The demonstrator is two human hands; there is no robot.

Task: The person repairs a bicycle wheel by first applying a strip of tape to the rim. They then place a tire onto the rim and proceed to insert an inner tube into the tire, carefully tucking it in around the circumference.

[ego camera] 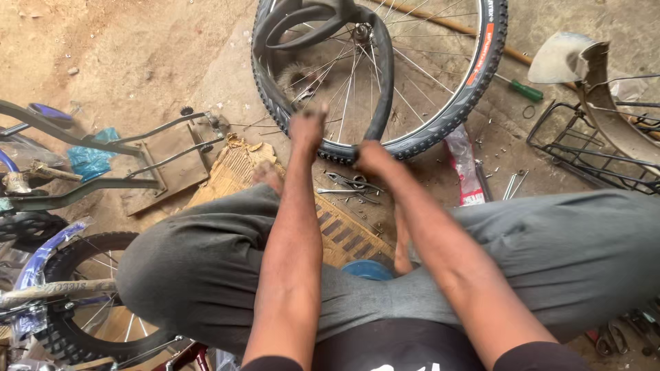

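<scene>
A spoked bicycle wheel with a knobby black tyre (474,75) lies flat on the dirt in front of me. A loose black inner tube (382,65) loops over its spokes. My left hand (306,127) reaches onto the near rim of the wheel, blurred, so I cannot tell its grip. My right hand (368,156) rests on the near edge of the tyre, where the tube comes down, its fingers closed against the rubber. Both forearms stretch out over my grey trousers (206,261).
Pliers (352,181) and small metal parts lie on the ground by my hands. A green-handled screwdriver (522,89) and a wire basket (591,148) sit at the right. A bicycle frame (75,185) and another wheel (82,302) are at the left. Cardboard (237,168) lies underfoot.
</scene>
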